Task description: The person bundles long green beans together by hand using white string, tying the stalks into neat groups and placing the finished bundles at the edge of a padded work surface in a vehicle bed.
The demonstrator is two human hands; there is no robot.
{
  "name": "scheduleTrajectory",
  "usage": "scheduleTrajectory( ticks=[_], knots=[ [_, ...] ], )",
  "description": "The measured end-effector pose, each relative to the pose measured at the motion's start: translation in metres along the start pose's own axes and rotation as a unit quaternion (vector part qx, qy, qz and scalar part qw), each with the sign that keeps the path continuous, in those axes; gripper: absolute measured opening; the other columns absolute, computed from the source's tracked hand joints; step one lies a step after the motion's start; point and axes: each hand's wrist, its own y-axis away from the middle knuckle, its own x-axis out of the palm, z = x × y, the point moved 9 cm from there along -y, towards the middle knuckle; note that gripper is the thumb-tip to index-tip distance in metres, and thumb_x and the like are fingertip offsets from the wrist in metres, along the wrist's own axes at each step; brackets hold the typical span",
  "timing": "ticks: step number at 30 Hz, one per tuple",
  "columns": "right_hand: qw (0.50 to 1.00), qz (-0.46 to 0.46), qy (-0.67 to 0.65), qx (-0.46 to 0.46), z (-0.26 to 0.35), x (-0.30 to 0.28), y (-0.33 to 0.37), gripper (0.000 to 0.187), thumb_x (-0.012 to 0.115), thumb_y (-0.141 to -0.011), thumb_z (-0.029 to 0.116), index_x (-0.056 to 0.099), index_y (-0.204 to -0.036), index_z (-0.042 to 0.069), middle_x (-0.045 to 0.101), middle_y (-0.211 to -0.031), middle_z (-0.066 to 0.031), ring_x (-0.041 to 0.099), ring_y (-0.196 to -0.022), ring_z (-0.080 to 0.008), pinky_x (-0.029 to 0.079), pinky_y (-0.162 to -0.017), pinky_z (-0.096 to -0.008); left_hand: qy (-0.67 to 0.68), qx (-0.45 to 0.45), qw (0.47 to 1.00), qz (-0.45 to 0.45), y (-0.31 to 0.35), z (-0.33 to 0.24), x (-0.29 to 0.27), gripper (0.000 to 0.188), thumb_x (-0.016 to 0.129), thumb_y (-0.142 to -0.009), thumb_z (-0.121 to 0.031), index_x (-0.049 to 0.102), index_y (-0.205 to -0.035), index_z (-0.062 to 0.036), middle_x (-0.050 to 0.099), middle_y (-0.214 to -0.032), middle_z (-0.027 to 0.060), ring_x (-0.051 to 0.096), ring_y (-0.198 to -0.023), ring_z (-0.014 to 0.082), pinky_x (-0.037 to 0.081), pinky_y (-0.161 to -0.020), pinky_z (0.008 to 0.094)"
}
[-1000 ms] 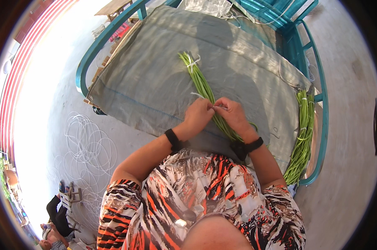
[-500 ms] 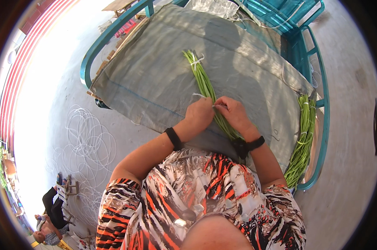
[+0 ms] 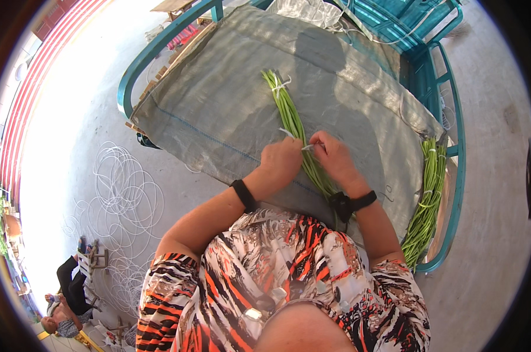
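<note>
A bundle of long, thin green stalks (image 3: 287, 110) lies slantwise on a grey-green cloth. A knotted white tie (image 3: 280, 86) goes round its far end. Midway along it, a second white tie (image 3: 307, 148) stretches between my hands. My left hand (image 3: 281, 159) is closed at the bundle's left side, and a loose white end pokes out above its fingers. On the other side, my right hand (image 3: 334, 156) pinches the tie with thumb and finger. What lies inside the left fingers is hidden. The bundle's near end passes under my right wrist, by a black band.
The cloth (image 3: 230, 76) covers a teal metal cart bed with a rail (image 3: 124, 88). More tied green stalks (image 3: 428, 199) lie along its right edge. Loose white cord coils (image 3: 121, 188) spread over the floor at left. A seated person (image 3: 68, 305) is at the lower left.
My right hand has drawn slightly right, away from the left, so the white tie now shows between them. The left hand and bundle have hardly moved.
</note>
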Motion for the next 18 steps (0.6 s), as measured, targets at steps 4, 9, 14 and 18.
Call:
scheduleTrajectory(
  ticks=[4, 9, 14, 18],
  knots=[
    [0.992, -0.044, 0.075, -0.09, 0.013, -0.008, -0.005, 0.008, 0.052, -0.083, 0.008, 0.054, -0.09, 0.008, 0.061, -0.083, -0.013, 0.057, -0.082, -0.0352, 0.046, -0.066, -0.0434, 0.059, -0.029, 0.998, 0.01, 0.002, 0.003, 0.006, 0.012, 0.054, -0.079, -0.016, 0.056, -0.084, -0.0058, 0.06, -0.082, 0.0151, 0.061, -0.078, 0.0361, 0.049, -0.065, 0.0467],
    [0.975, -0.059, 0.15, -0.151, 0.017, -0.003, -0.018, 0.01, 0.053, -0.081, 0.004, 0.052, -0.09, 0.008, 0.058, -0.082, -0.0125, 0.056, -0.08, -0.0349, 0.045, -0.065, -0.0415, 0.112, -0.055, 0.992, 0.035, 0.001, 0.009, 0.021, 0.017, 0.052, -0.079, -0.02, 0.056, -0.083, -0.0041, 0.06, -0.084, 0.0168, 0.059, -0.081, 0.0388, 0.047, -0.069, 0.0488],
    [0.951, -0.049, 0.198, -0.232, 0.029, 0.007, -0.024, 0.012, 0.055, -0.078, 0.003, 0.052, -0.086, 0.01, 0.057, -0.076, -0.0095, 0.056, -0.075, -0.0318, 0.045, -0.064, -0.0413, 0.134, -0.052, 0.989, 0.035, 0.002, 0.009, 0.025, 0.019, 0.051, -0.078, -0.022, 0.056, -0.083, -0.0037, 0.061, -0.085, 0.0172, 0.059, -0.083, 0.0374, 0.046, -0.071, 0.0479],
    [0.942, -0.063, 0.217, -0.248, 0.028, 0.013, -0.026, 0.01, 0.054, -0.077, 0.004, 0.052, -0.085, 0.011, 0.056, -0.074, -0.0083, 0.056, -0.073, -0.0306, 0.045, -0.063, -0.0412, 0.164, -0.08, 0.981, 0.059, 0.001, 0.015, 0.031, 0.02, 0.052, -0.078, -0.023, 0.056, -0.083, -0.0041, 0.06, -0.084, 0.0168, 0.059, -0.083, 0.0373, 0.046, -0.071, 0.0477]
  ],
)
